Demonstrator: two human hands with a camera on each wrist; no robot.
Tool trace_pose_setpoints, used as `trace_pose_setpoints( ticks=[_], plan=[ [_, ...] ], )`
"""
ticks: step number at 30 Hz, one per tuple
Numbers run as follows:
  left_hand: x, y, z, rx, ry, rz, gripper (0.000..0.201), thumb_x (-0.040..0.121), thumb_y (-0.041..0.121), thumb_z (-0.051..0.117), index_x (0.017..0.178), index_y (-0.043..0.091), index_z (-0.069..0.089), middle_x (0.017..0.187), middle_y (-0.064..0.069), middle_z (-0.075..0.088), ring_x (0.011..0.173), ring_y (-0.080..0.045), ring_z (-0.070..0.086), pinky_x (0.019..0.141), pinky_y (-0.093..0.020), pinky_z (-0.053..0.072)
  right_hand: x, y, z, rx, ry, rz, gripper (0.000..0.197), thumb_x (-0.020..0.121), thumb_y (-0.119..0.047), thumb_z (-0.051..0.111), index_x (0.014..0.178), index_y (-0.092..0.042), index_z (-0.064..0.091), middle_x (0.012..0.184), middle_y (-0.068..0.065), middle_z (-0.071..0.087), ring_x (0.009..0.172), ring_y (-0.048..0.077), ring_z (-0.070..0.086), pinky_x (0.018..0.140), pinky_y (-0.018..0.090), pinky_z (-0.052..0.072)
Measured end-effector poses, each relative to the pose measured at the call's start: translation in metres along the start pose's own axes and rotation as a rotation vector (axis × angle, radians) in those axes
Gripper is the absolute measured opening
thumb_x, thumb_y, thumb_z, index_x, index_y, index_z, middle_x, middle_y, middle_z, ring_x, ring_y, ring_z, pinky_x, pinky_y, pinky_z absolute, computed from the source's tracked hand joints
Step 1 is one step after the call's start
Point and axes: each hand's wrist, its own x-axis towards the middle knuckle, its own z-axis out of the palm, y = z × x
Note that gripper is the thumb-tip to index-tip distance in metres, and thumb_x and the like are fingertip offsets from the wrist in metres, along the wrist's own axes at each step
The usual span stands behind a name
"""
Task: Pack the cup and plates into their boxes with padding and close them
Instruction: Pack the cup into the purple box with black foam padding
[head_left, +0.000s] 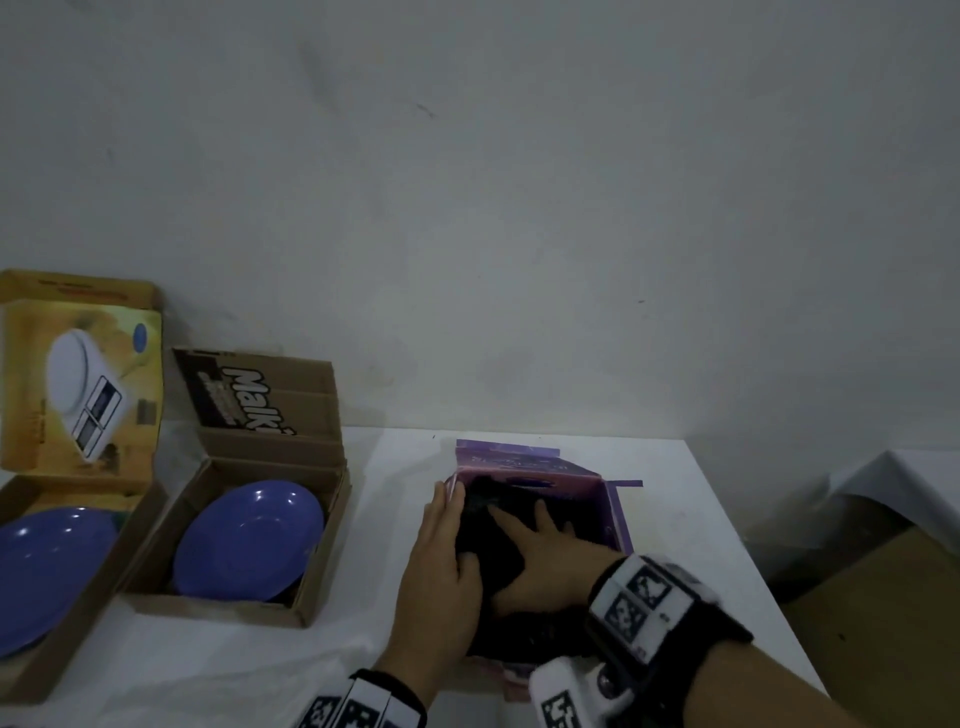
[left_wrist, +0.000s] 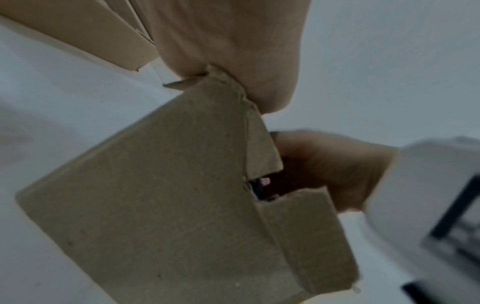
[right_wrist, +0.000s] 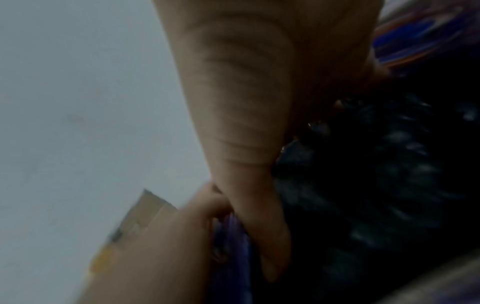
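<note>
A purple box (head_left: 524, 457) stands open at the middle of the white table (head_left: 691, 519), stuffed with black padding (head_left: 488, 519). My right hand (head_left: 540, 551) lies on the padding with fingers spread flat, pressing it down. My left hand (head_left: 436, 571) holds the box's left wall, fingers outside and thumb over the rim. No cup is visible. The left wrist view shows a brown flap (left_wrist: 155, 205) of the box. The right wrist view shows the padding (right_wrist: 376, 174) beside my thumb. Two blue plates (head_left: 249, 540) (head_left: 47, 566) lie in open cardboard boxes at the left.
The nearer plate box (head_left: 322, 561) has its printed lid raised. The far-left box has a lid (head_left: 83, 374) picturing a kitchen scale. A grey wall rises behind the table. Past the table's right edge sits a brown carton (head_left: 872, 623).
</note>
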Motion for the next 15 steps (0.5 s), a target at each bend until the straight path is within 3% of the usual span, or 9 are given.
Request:
trace_pose_setpoints(
  ticks=[3,5,8,10,15],
  plan=[
    [0.0,-0.001,0.0,-0.014,0.014,-0.007,0.064,0.094,0.002,0.035,0.147,0.034,0.018,0.156,0.017,0.008,0.143,0.002,0.005,0.114,-0.016,0.013,0.011,-0.01,0.025,-0.159,0.202,0.061,0.09,0.077,-0.046,0.064,0.143,-0.046,0.003,0.155,0.012,-0.003,0.135,0.045,0.015,0.104,0.056,0.031],
    [0.0,0.0,0.0,-0.02,0.017,-0.014,0.064,0.094,0.001,0.035,0.147,0.035,0.02,0.156,0.018,0.009,0.143,0.002,0.007,0.112,-0.014,0.013,0.013,-0.011,0.029,-0.222,0.261,0.066,0.084,0.077,-0.047,0.064,0.141,-0.041,0.01,0.149,0.012,0.008,0.129,0.041,0.024,0.099,0.053,0.037],
    [-0.001,0.001,-0.001,-0.03,0.024,-0.023,0.065,0.093,-0.002,0.035,0.146,0.034,0.022,0.156,0.017,0.011,0.143,0.001,0.008,0.112,-0.014,0.012,0.013,-0.013,0.022,-0.357,0.284,0.07,0.088,0.075,-0.048,0.065,0.141,-0.038,0.007,0.148,0.012,0.01,0.132,0.039,0.019,0.099,0.059,0.033],
    [-0.001,0.001,-0.001,-0.045,0.031,-0.027,0.065,0.092,-0.002,0.035,0.146,0.033,0.024,0.156,0.017,0.012,0.143,0.0,0.009,0.111,-0.013,0.013,0.016,-0.017,0.021,-0.376,0.318,-0.025,0.089,0.076,-0.045,0.065,0.141,-0.04,0.005,0.148,0.011,0.009,0.134,0.039,0.016,0.099,0.065,0.029],
    [0.001,-0.001,0.001,-0.038,0.04,-0.032,0.076,0.085,-0.008,0.039,0.146,0.034,0.024,0.154,0.018,0.012,0.143,-0.002,0.012,0.114,-0.02,0.021,0.022,-0.021,0.026,-0.351,0.292,-0.082,0.079,0.08,-0.049,0.059,0.141,-0.039,0.011,0.147,0.011,0.013,0.133,0.04,0.017,0.1,0.067,0.027]
  ],
)
